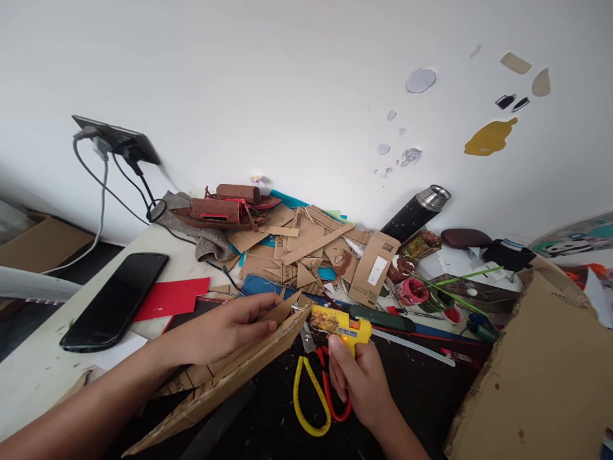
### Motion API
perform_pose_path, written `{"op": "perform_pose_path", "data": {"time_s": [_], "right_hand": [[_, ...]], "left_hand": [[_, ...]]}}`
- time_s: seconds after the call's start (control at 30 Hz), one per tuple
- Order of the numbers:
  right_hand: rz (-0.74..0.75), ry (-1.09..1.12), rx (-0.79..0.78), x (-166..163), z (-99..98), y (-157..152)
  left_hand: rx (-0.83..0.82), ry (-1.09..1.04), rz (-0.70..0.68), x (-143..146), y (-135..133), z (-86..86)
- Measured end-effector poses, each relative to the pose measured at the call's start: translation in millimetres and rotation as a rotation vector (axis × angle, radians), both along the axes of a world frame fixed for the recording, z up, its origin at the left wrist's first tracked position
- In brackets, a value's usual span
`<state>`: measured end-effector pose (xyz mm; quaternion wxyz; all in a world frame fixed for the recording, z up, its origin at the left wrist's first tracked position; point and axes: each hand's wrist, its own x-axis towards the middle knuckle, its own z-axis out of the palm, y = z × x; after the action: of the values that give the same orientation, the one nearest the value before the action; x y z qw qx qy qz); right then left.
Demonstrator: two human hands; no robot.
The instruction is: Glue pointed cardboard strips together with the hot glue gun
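Observation:
My left hand (225, 332) grips a long, pointed cardboard piece (225, 380), fingers pressed on its upper end. My right hand (361, 380) is closed round the handle of a yellow glue gun (340, 324). The gun's nozzle points left and touches the tip of the cardboard piece near my left fingers. Yellow and red handled scissors (316, 396) lie on the dark mat just below the gun.
A black phone (115, 300) and red card (170, 297) lie at left. Cardboard scraps (297, 249) and brown model boats (225, 207) sit by the wall. A black flask (414, 214), paint pots (412, 291) and a big cardboard sheet (541, 377) are at right.

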<state>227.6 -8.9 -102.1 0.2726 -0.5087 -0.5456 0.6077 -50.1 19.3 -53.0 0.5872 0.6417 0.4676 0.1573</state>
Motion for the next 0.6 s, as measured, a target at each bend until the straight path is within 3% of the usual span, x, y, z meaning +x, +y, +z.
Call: {"op": "perform_pose_path", "data": {"time_s": [0.6], "right_hand": [[-0.008,0.018,-0.002,0.9,-3.2,-0.5]], "left_hand": [[0.012,0.034,0.005,1.2,0.2,1.5]]}}
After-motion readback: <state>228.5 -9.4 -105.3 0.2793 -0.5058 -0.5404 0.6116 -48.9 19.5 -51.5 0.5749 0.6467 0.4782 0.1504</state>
